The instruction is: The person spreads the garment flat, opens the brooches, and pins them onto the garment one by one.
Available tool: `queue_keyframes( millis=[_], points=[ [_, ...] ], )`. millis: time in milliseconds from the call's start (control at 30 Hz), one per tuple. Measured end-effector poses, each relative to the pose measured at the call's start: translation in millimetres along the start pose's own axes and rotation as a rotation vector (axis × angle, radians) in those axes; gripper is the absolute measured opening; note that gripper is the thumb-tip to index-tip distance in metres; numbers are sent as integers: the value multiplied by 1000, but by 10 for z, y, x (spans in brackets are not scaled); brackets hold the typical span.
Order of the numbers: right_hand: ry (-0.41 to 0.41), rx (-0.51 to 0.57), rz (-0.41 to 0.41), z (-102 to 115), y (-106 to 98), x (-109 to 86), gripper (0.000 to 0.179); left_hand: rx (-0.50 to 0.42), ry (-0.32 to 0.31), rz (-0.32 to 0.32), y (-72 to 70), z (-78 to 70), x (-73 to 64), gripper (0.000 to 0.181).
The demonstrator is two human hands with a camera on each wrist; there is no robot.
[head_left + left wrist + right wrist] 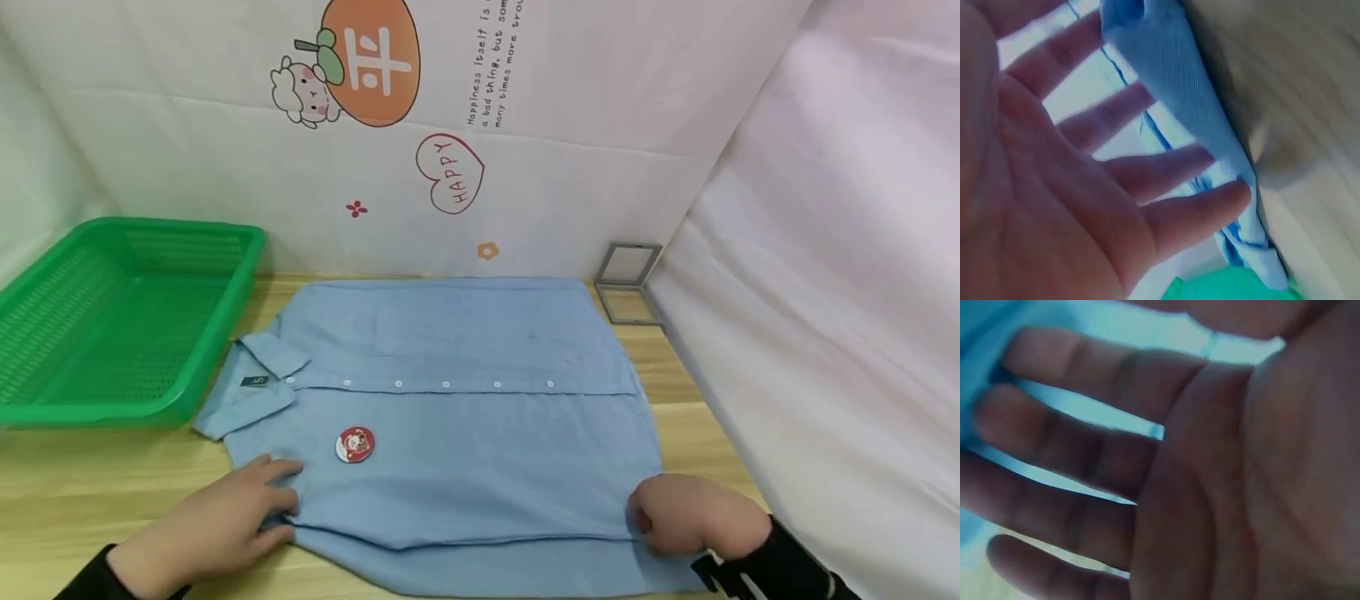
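A light blue button-up shirt (pixel 480 467) lies flat across the table with its collar to the left. Its row of white buttons runs sideways, and a crease with a strip of cloth below it follows the near side. My left hand (pixel 232 517) touches the near left edge by the shoulder; in the left wrist view its fingers (pixel 1172 169) are fairly straight and spread against the cloth. Over the lower right corner is my right hand (pixel 693 512). In the right wrist view, its fingers (pixel 1072 434) extend loosely onto the fabric. A round red badge (pixel 355 444) sits on the shirt.
A green plastic basket (pixel 191 375) stands at the left, close to the collar. At the back right corner is a grey-framed folding object (pixel 630 285). White printed cloth (pixel 585 192) hangs behind, and more white cloth (pixel 847 275) borders the wooden table (pixel 686 387) on the right.
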State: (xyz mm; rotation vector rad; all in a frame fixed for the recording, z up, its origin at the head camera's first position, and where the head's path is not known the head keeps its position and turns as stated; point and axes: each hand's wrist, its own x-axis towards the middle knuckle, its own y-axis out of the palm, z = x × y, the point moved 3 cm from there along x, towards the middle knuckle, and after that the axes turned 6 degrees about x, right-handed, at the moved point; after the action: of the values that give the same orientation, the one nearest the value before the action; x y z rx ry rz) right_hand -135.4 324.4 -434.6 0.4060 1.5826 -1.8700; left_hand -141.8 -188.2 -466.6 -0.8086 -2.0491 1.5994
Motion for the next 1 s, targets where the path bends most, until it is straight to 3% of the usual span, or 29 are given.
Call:
queue_keyframes(
  millis=[67, 133, 233, 400, 567, 667, 800, 900, 1000],
  points=[
    [-2, 49, -9, -9, -84, 19, 21, -26, -9, 25, -23, 45, -28, 11],
    [-12, 64, -57, -22, -167, 50, 17, -31, -20, 34, -38, 73, -42, 22],
    [-42, 41, -175, -42, -274, 116, 6, 14, -53, -7, -36, 88, -56, 40],
    [-63, -103, -395, -53, -359, 232, 37, 112, -181, -81, 28, 91, -61, 59],
    [-49, -153, -533, -48, -394, 319, 53, 107, -247, -7, 129, 83, -37, 69],
    [-22, -142, -547, -53, -411, 372, 58, 126, -278, 17, 170, 61, -29, 72],
    [28, -84, -495, -70, -367, 426, 60, 197, -301, -54, 176, 30, -82, 75],
    [55, -26, -428, -101, -294, 441, 58, 245, -277, -127, 131, 1, -136, 57],
    [82, 21, -364, -141, -230, 441, 56, 258, -220, -155, 91, -33, -147, 32]
  ],
)
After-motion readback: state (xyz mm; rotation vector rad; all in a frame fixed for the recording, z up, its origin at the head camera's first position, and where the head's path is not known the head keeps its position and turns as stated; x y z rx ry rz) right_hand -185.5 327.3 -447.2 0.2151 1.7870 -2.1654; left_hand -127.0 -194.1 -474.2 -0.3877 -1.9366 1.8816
